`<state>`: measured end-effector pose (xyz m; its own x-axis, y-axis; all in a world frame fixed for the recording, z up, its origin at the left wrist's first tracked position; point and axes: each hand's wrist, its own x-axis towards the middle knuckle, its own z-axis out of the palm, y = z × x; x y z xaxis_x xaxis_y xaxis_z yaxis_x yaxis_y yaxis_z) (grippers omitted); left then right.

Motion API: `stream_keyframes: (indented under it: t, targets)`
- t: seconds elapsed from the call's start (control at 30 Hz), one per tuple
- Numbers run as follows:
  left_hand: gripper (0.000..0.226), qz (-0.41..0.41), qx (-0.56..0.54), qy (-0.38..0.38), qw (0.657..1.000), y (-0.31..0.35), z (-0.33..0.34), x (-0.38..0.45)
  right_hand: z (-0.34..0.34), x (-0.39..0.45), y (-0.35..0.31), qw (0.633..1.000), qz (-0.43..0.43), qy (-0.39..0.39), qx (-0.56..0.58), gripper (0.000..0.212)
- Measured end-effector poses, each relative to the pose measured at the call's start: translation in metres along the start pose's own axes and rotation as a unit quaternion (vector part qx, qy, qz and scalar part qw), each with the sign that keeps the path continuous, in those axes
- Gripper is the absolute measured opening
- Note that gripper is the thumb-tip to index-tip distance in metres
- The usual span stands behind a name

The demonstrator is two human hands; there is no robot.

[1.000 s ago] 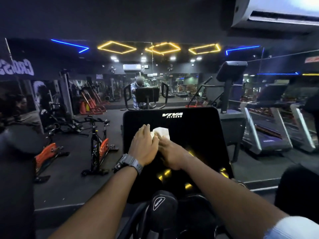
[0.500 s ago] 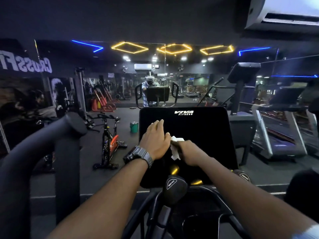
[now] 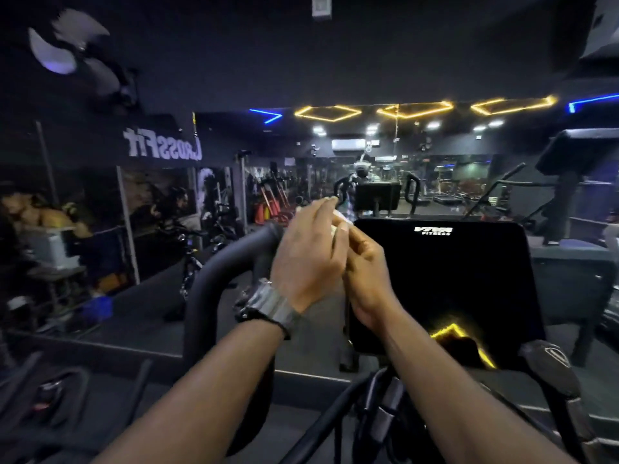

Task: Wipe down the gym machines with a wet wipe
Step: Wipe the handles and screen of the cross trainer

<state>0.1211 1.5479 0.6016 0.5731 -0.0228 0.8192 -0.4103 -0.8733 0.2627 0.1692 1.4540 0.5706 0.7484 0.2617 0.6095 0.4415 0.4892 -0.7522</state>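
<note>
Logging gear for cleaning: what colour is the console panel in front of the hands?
Black, glossy, with white lettering: the console panel, in the head view.

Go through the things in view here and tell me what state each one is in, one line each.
wet wipe: bunched up, held between both hands, mostly hidden.
left hand: fingers extended over the wipe, raised off the console.
right hand: fingers curled, pinching the wipe.
console screen: dark, reflecting yellow lights.
ceiling fan: blurred, apparently spinning.
yellow ceiling lights: lit.
</note>
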Motion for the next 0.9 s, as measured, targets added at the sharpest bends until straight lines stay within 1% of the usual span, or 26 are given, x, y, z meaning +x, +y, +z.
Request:
stream_keyframes:
  t: [0.07,0.13,0.17,0.2,0.27,0.3,0.37,0.4,0.47,0.53,0.57,0.6,0.67,0.73,0.83,0.9]
  targets:
    - [0.055,0.02,0.06,0.062,0.996,-0.014,-0.027,-0.007,0.033,0.0,0.008,0.995,-0.045,-0.027,-0.082,0.022]
    - [0.048,0.026,0.133,0.096,0.986,-0.033,-0.045,-0.013,0.057,0.003,0.02,0.984,-0.077,-0.044,-0.155,0.015]
    - [0.046,0.013,0.157,0.091,0.983,-0.041,-0.051,-0.017,0.066,0.005,0.024,0.975,-0.094,-0.042,-0.195,0.018]
    - [0.047,-0.015,0.167,0.071,0.983,-0.049,-0.054,-0.021,0.073,0.008,0.027,0.964,-0.117,-0.04,-0.235,0.026]
    - [0.047,-0.087,0.136,0.014,0.987,-0.058,-0.057,-0.027,0.08,0.014,0.029,0.944,-0.147,-0.051,-0.292,0.038]
    - [0.044,-0.113,0.105,0.003,0.988,-0.061,-0.057,-0.027,0.079,0.019,0.028,0.94,-0.139,-0.057,-0.307,0.042]
    - [0.042,-0.139,0.068,0.013,0.988,-0.061,-0.059,-0.026,0.077,0.026,0.026,0.937,-0.111,-0.07,-0.322,0.047]
    - [0.045,-0.145,0.061,0.021,0.987,-0.061,-0.06,-0.024,0.077,0.027,0.026,0.938,-0.105,-0.069,-0.324,0.049]
    - [0.049,-0.172,0.044,0.021,0.984,-0.063,-0.063,-0.02,0.081,0.021,0.031,0.935,-0.122,-0.024,-0.332,0.046]
    - [0.054,-0.209,0.037,0.013,0.977,-0.065,-0.063,-0.017,0.087,0.0,0.043,0.928,-0.153,0.06,-0.334,0.04]
    - [0.059,-0.219,0.049,0.011,0.974,-0.066,-0.063,-0.016,0.09,-0.015,0.049,0.924,-0.166,0.091,-0.332,0.038]
    - [0.063,-0.22,0.066,0.01,0.973,-0.065,-0.06,-0.016,0.091,-0.03,0.058,0.919,-0.176,0.101,-0.337,0.038]
    - [0.062,-0.208,0.099,0.011,0.973,-0.062,-0.056,-0.019,0.085,-0.049,0.069,0.909,-0.185,0.08,-0.365,0.041]
    - [0.058,-0.21,0.11,0.013,0.971,-0.061,-0.054,-0.022,0.076,-0.034,0.066,0.897,-0.2,0.036,-0.392,0.041]
    - [0.055,-0.209,0.091,0.024,0.973,-0.064,-0.054,-0.023,0.079,0.008,0.033,0.911,-0.159,-0.037,-0.379,0.047]
    - [0.055,-0.201,0.088,0.03,0.975,-0.065,-0.054,-0.024,0.084,0.02,0.026,0.907,-0.157,-0.046,-0.388,0.049]
